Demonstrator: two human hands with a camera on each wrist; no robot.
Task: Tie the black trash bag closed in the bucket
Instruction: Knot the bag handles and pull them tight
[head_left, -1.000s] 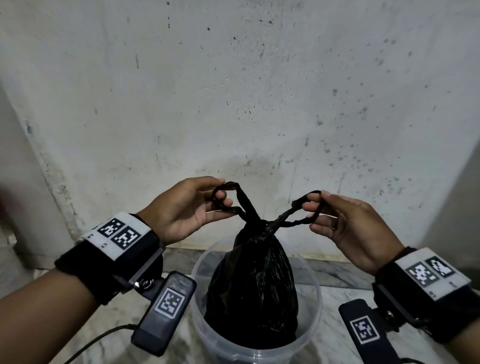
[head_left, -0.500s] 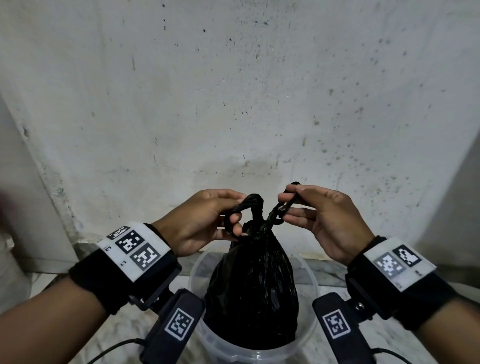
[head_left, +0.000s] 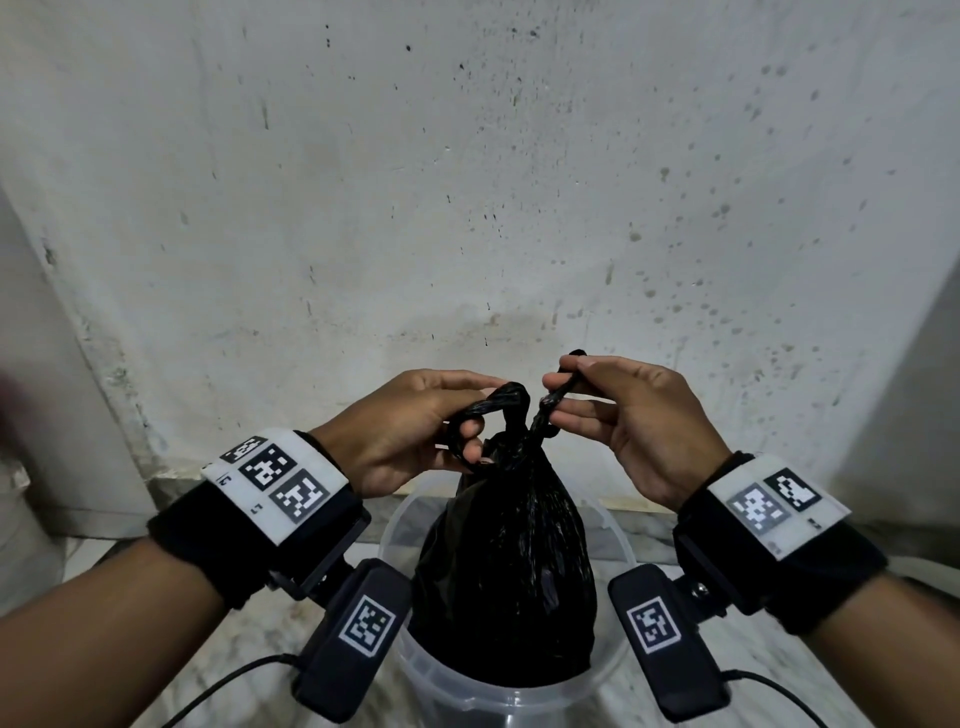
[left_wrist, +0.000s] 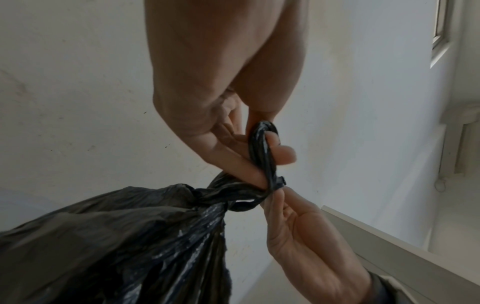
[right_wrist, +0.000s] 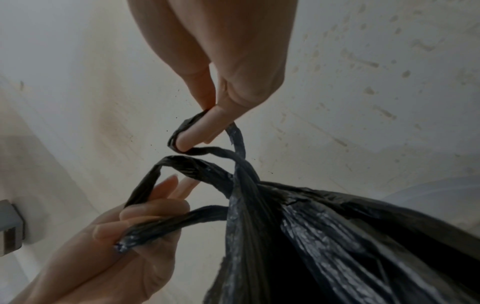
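A black trash bag (head_left: 504, 571) stands in a clear plastic bucket (head_left: 615, 525), its neck gathered and its two handle loops crossed above it. My left hand (head_left: 475, 415) has fingers hooked through the left loop (head_left: 493, 402), the thumb inside it. My right hand (head_left: 558, 397) pinches the right loop (head_left: 563, 387) just beside it. In the left wrist view the loop (left_wrist: 262, 148) wraps my left fingers above the bag (left_wrist: 130, 236). In the right wrist view the other loop (right_wrist: 187, 127) wraps around a right fingertip, with the left hand (right_wrist: 130, 246) below.
A stained white wall (head_left: 467, 208) rises close behind the bucket. The bucket sits on a pale marble floor (head_left: 234, 649) by a low ledge (head_left: 649, 514). Black wrist camera units (head_left: 358, 634) with cables hang under both wrists, beside the bucket's rim.
Both hands have moved inward from wide apart to nearly touching, bringing the two handle loops together above the bag's neck. The bag stays in the bucket.
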